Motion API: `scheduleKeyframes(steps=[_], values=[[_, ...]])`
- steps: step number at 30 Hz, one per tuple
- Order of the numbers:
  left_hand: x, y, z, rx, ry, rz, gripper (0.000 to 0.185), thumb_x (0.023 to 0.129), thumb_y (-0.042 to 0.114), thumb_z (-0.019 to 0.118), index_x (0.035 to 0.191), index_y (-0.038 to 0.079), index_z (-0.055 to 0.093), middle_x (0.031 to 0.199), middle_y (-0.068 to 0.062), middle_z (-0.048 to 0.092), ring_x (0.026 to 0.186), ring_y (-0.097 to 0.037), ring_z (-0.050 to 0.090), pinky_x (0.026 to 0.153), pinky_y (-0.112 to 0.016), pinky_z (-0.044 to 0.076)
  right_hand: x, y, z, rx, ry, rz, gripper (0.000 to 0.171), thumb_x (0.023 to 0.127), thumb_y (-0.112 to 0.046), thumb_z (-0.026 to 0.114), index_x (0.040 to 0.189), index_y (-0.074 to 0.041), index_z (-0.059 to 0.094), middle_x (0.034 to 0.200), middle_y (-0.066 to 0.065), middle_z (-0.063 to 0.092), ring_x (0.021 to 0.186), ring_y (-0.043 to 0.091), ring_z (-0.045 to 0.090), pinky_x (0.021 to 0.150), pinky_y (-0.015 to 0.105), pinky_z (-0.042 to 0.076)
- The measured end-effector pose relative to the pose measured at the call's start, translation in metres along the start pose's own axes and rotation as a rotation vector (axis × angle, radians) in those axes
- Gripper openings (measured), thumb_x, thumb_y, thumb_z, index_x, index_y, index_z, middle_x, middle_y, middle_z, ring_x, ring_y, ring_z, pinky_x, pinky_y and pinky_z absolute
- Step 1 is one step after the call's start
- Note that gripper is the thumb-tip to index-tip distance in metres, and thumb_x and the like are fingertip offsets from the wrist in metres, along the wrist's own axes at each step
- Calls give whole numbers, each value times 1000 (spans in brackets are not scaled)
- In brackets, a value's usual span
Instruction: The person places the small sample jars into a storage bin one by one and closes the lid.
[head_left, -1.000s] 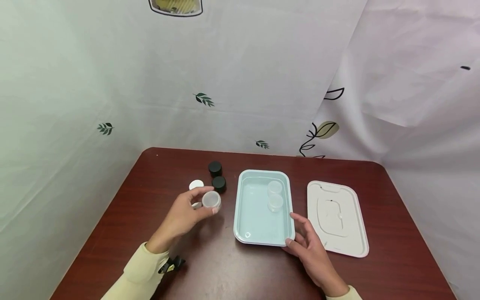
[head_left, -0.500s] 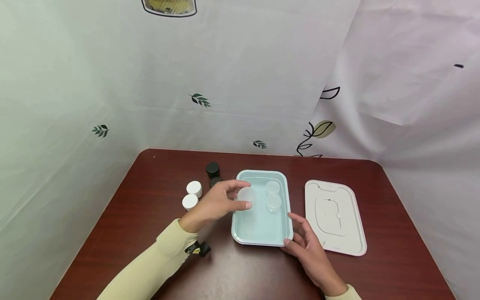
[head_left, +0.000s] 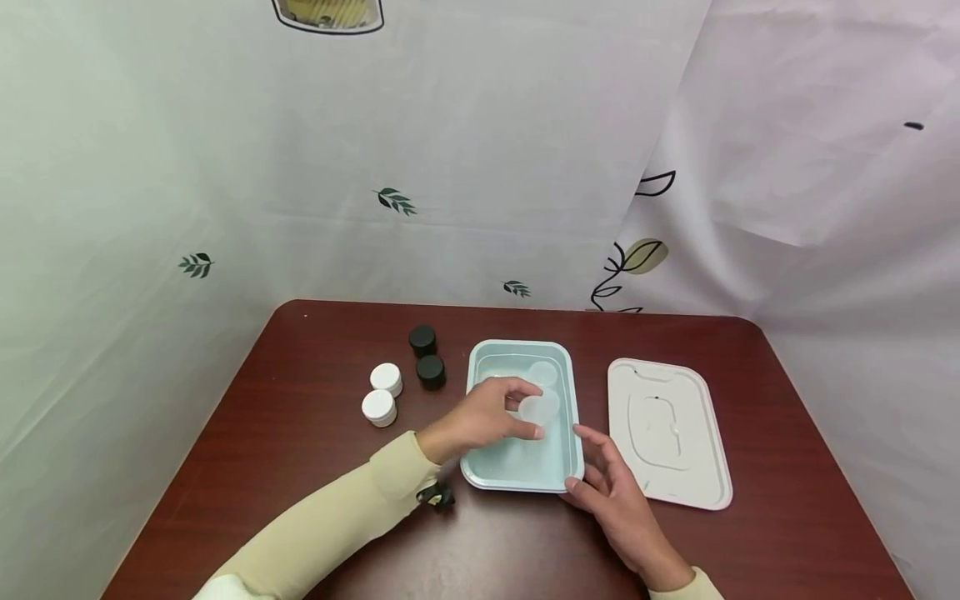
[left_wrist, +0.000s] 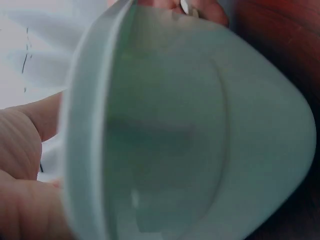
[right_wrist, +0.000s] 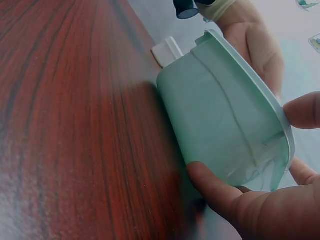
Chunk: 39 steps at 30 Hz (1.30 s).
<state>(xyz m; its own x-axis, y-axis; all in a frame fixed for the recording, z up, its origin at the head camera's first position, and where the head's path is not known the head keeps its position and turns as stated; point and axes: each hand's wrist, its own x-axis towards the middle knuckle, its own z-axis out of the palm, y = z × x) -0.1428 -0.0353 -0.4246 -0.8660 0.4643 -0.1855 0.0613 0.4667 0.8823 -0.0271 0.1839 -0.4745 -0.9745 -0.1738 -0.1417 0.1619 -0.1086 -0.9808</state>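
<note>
My left hand (head_left: 517, 412) pinches a small clear jar (head_left: 542, 407) between thumb and fingers, low over the middle of a light blue tray (head_left: 480, 467). A second clear jar (head_left: 543, 372) stands in the tray's far end. My right hand (head_left: 592, 467) grips the tray's near right corner, thumb on the front rim and a finger along the right side. In the right wrist view the thumb (right_wrist: 220, 192) presses the tray's outer wall (right_wrist: 220, 115). The left wrist view is filled by the blurred tray (left_wrist: 200, 125).
A white tray lid (head_left: 667, 433) lies flat to the right of the tray. Two black-capped jars (head_left: 431, 371) and two white-capped jars (head_left: 378, 407) stand to its left. The dark red table (head_left: 300, 450) ends at cloth walls behind and to the sides.
My left hand has carried the clear jar rightward from beside the white-capped jars to over the tray's middle. The right hand has stayed on the tray's corner.
</note>
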Motion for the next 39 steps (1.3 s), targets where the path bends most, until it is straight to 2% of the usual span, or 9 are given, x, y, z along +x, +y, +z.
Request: scheduleKeyframes(steps=[4,9,16,23,33,36,39], values=[[3,0,11,83,1,17,52,80,23,94,127,14,73,121,0,75,115,-19,68,99,-40,55,0,1,0,-16,4,19,67,101,-1,64,159,-15,34,162,24,36,134,28,60,93,35,61],[3,-1,21,166,15,30,51,79,23,94,125,14,74,119,-1,74,112,-18,67,98,-38,54,1,2,0,-22,2,21,67,101,-1,64,159,-15,34,162,23,37,137,32,58,94,35,61],[2,-5,32,259,36,77,51,76,18,97,122,10,74,101,0,64,93,-14,56,85,-28,49,1,0,0,-15,-12,13,68,101,0,63,160,-15,33,162,24,36,134,26,60,93,35,61],[-1,-4,40,318,56,60,50,77,16,97,120,13,72,99,0,64,88,-11,55,79,-27,50,1,0,-1,-16,-20,10,68,102,-1,62,161,-14,30,164,24,33,135,23,60,93,33,61],[-2,-3,38,301,47,57,51,77,22,97,119,12,70,98,-4,62,84,-12,53,76,-27,47,0,1,-1,-12,-17,9,70,102,0,62,162,-13,29,163,24,34,130,15,62,94,34,61],[-6,1,32,258,54,51,51,79,24,95,121,12,70,103,-6,64,91,-16,58,81,-30,50,0,1,-2,-15,-15,6,70,102,1,62,162,-11,29,162,25,34,131,19,62,93,34,61],[-11,7,22,176,65,49,50,83,26,92,126,11,69,115,-8,68,106,-21,66,91,-35,55,0,1,-2,-18,-11,3,69,101,1,62,161,-12,30,161,25,35,132,22,62,93,34,61]])
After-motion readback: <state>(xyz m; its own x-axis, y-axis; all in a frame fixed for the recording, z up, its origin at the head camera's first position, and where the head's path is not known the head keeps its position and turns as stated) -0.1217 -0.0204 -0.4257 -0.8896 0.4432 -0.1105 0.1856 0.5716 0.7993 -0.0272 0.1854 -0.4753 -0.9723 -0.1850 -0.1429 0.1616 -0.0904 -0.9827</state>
